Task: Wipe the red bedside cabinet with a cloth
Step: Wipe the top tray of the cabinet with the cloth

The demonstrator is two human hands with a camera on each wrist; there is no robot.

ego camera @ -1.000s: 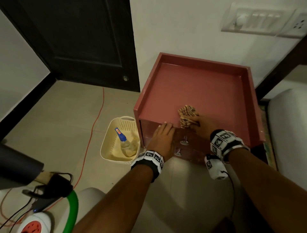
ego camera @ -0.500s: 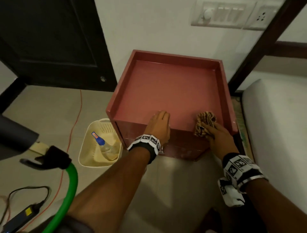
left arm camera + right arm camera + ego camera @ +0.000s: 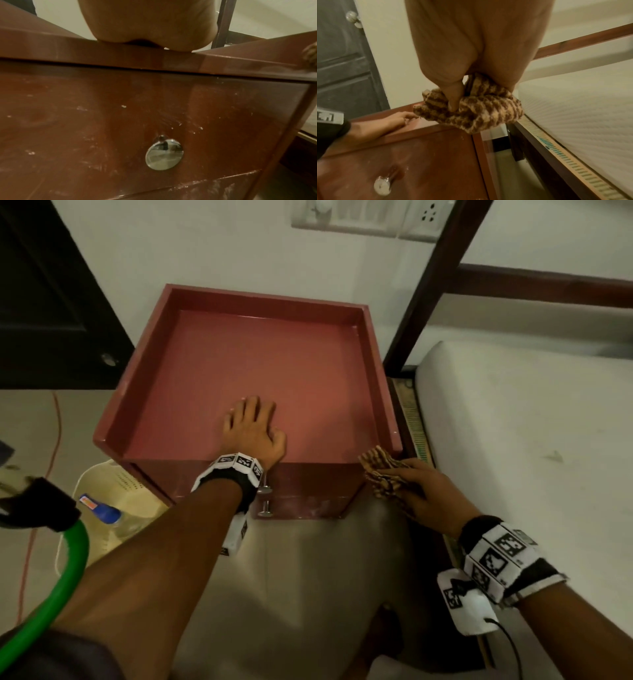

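The red cabinet (image 3: 260,371) stands mid-frame against the wall, the bed (image 3: 531,440) at its right. The cloth (image 3: 380,470) is bunched at the cabinet's lower right corner, the right hand's (image 3: 428,494) fingers (image 3: 453,97) clamped on it. The left hand (image 3: 251,429) lies flat on the top near the front edge, fingers straight and slightly apart. A basket (image 3: 102,484) sits on the floor at lower left.

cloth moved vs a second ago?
Yes. The cloth, gripped by the right hand, went from mid front edge of the cabinet rightward to its front-right corner.
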